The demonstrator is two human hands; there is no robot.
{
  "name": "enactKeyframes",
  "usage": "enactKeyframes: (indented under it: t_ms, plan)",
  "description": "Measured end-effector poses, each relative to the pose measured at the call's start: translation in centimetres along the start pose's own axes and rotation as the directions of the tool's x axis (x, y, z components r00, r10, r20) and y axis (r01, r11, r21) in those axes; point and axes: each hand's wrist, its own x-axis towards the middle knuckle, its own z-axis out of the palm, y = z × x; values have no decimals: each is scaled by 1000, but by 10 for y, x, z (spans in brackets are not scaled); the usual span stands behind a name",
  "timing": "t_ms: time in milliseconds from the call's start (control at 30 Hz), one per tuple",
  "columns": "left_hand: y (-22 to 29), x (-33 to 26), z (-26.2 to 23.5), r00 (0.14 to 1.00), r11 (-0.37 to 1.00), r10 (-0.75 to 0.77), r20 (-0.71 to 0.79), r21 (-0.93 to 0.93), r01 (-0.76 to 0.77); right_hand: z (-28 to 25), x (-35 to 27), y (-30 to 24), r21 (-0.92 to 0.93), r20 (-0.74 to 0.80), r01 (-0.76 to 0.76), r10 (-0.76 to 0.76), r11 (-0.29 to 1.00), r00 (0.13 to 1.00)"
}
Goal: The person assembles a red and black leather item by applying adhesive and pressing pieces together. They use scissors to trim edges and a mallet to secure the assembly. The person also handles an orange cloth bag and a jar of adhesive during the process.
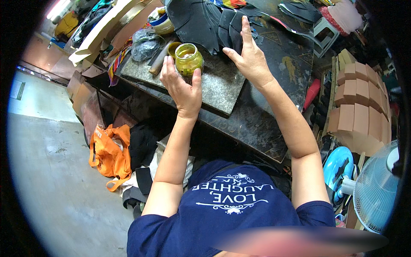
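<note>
My left hand is raised beside a glass jar with yellow-green contents, its fingers straight and its thumb apart. Whether it touches the jar I cannot tell. The jar stands uncapped on a grey stone slab. To the right, my right hand is open with nothing in it, index finger stretched out and thumb spread. Its fingertips are close to thin black cut pieces that lie overlapped beyond the slab. Part of the jar's lower left side is hidden behind my left hand.
A dark worktable bears the slab. Left of the jar are a short thick rod, a knotted plastic bag and a white tub with a blue rim. Stacked brown boxes and a fan stand at the right.
</note>
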Motion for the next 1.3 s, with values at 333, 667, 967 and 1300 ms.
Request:
enactKeyframes:
  t_ms: [333,667,967,1300]
  plan:
    - [21,-4,-8,956,957,277,-91,113,-267,-16,8,17,-14,144,-221,220,975,965]
    - [72,14,5,899,890,434,-51,-127,-437,-82,3,54,232,-217,-149,200,961,956]
    - [156,73,-6,834,813,550,-44,-203,-546,-254,-29,-7,-68,-43,-74,72,995,997]
    - [168,55,10,692,749,415,591,-654,110,-249,25,98,477,39,-26,8,879,999]
